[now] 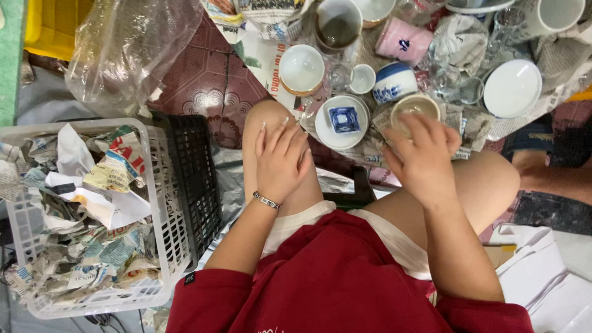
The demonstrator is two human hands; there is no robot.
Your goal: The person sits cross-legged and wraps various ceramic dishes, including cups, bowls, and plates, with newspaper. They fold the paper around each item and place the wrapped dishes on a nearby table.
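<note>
Seated, knees up, centre of frame. Left hand flat on the left knee, fingers together and extended, holding nothing; thin bracelet at the wrist. Right hand right of centre, curled around a small beige cup, fingers over its rim, cup tipped toward the camera just above the right knee. Just left of the cup: white saucer with blue square motif on newspaper. Above it, small white bowl, blue-and-white cup, pink cup. White plate at upper right. White plastic basket of crumpled newspaper at lower left; clear plastic bag at upper left. Red shirt along the bottom edge.
</note>
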